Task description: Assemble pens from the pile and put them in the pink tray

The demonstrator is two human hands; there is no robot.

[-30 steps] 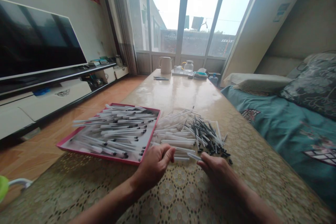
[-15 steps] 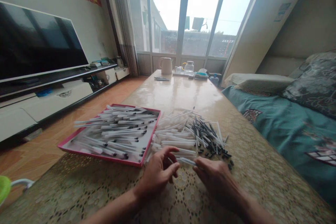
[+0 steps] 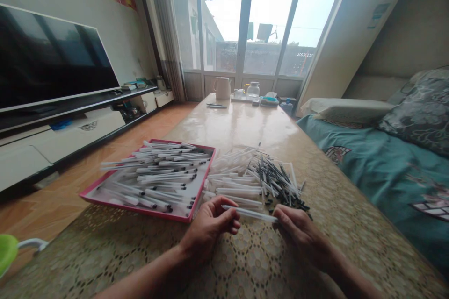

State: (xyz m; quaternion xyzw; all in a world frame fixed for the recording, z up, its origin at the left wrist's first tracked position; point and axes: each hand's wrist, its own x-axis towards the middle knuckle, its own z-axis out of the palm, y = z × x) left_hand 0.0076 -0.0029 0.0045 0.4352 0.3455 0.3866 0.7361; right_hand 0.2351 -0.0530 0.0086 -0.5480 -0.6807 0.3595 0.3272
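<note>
A whitish translucent pen [image 3: 254, 215] lies level between my two hands, low in the middle of the view. My left hand [image 3: 214, 219] pinches its pointed left end between thumb and fingers. The right end is held in the closed fingertips of my right hand [image 3: 298, 226]. Just beyond are loose white tubes [image 3: 238, 190], dark thin refills [image 3: 275, 180] and small black caps [image 3: 301, 204]. To the left, a pink-rimmed tray [image 3: 182, 218] holds many white pens with black ends.
The patterned table [image 3: 245, 126] reaches toward the window, with a beige jug [image 3: 222, 88], a glass pot [image 3: 253, 90] and a tissue pack [image 3: 269, 99] at its far end. A sofa [image 3: 368, 168] stands right, a television [image 3: 52, 56] left.
My right hand has moved slightly right, and more of the pen now shows between my hands. The fingers of my left hand have closed on its left end.
</note>
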